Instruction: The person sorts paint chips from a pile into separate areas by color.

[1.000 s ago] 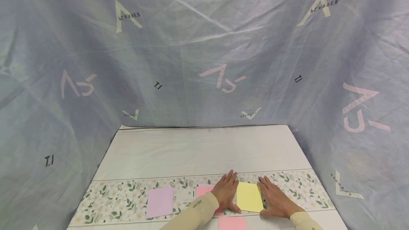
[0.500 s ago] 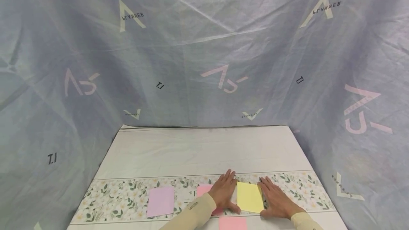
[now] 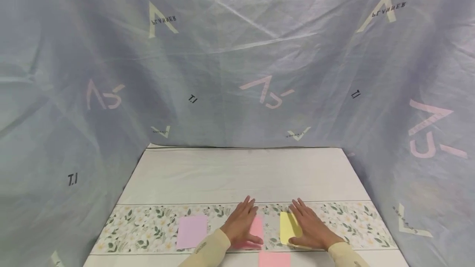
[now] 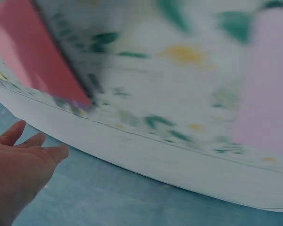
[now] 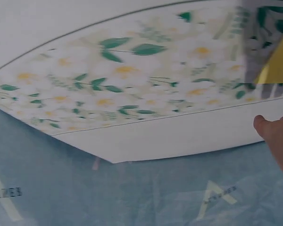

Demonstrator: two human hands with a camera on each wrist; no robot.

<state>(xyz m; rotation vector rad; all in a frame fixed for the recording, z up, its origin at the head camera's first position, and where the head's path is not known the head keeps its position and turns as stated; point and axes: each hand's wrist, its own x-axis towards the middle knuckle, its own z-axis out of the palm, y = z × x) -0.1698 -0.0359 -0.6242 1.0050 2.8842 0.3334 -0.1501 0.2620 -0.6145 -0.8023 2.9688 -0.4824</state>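
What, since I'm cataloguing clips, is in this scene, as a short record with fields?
Left hand: fingers extended, over a pink rectangular paper-like sheet
Right hand: extended, over a yellow rectangular paper-like sheet
Contact: cannot tell
Left side: lilac rectangular paper-like sheet
Front: second pink paper-like sheet, cut off by the picture edge
Surface: white tabletop with flower-printed band
Backdrop: grey-blue printed sheeting

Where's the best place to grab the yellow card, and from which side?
Probably pinch the yellow card by its left edge, coming from the left: it looks flat on the table, that edge lies uncovered, and the right hand is over its right part.
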